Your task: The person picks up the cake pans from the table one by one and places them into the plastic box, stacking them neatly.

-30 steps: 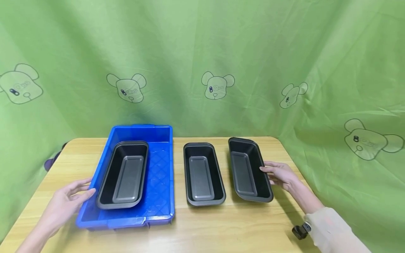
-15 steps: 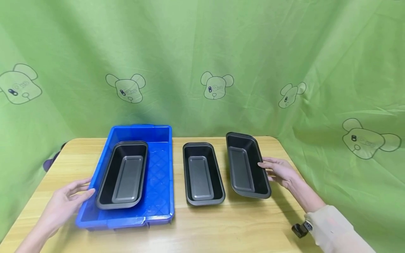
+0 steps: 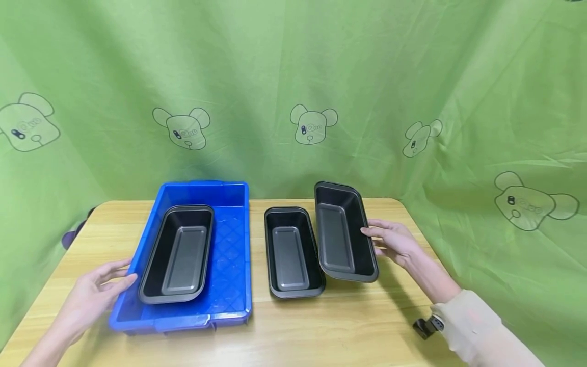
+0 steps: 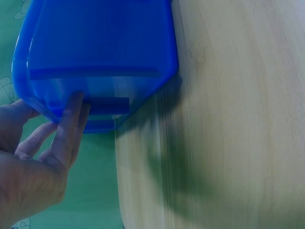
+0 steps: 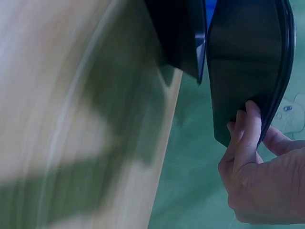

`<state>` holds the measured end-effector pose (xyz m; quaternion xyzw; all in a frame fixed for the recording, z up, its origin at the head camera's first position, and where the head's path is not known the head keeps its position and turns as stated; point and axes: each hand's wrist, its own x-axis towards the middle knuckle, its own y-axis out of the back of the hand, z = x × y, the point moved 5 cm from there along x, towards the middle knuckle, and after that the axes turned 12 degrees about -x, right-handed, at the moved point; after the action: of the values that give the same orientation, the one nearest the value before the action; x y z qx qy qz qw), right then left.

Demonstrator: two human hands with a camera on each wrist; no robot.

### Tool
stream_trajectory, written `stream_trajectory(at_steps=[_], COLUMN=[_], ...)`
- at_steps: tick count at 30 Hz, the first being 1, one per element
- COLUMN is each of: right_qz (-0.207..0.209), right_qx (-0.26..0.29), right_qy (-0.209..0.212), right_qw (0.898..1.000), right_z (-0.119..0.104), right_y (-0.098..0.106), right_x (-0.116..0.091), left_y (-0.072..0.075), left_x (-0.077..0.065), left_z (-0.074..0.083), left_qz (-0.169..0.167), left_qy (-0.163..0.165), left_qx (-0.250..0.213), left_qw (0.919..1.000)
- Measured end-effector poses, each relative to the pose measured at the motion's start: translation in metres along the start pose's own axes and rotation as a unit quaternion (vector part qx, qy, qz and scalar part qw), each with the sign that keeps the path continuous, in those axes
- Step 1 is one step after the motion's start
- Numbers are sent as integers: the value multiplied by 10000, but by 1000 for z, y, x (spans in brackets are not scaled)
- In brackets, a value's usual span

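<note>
My right hand (image 3: 393, 240) pinches the right rim of a dark loaf pan (image 3: 337, 239), thumb inside and fingers against its outer wall. That pan is tilted above the table, partly overlapping a second loaf pan (image 3: 291, 257) in the head view. In the right wrist view the fingers (image 5: 248, 138) press the held pan's outer side (image 5: 245, 62). My left hand (image 3: 94, 295) holds the left side of a blue plastic tray (image 3: 229, 317), thumb at the rim and fingers along the outer wall (image 4: 95, 86). A third loaf pan (image 3: 185, 260) lies in the tray's left part.
A light wooden table (image 3: 321, 331) bears the tray and the middle pan. Green cloth (image 3: 257, 61) with printed bear-like heads hangs around the back and sides. A small black device (image 3: 426, 326) is at the right wrist.
My right hand has raised its loaf pan higher and carried it leftward, towards the middle pan. The left hand, the tray and the other pans stay essentially where they were.
</note>
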<state>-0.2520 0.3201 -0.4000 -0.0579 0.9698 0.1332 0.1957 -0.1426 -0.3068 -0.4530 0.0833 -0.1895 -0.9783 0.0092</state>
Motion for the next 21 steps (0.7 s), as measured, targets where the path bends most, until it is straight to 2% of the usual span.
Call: stream_trajectory(at_steps=[7, 21], right_qz=[-106, -111], right_qx=[126, 417], right_qy=[170, 210], right_qw=[9997, 9988], right_z=[-16, -34], right_y=[-21, -63], right_x=[-2, 2], left_y=[-1, 0], left_x=[-1, 0], left_z=[0, 0], left_qz=[-7, -6], left_qy=[17, 105], left_qx=[-63, 50], left_qw=[10000, 9999])
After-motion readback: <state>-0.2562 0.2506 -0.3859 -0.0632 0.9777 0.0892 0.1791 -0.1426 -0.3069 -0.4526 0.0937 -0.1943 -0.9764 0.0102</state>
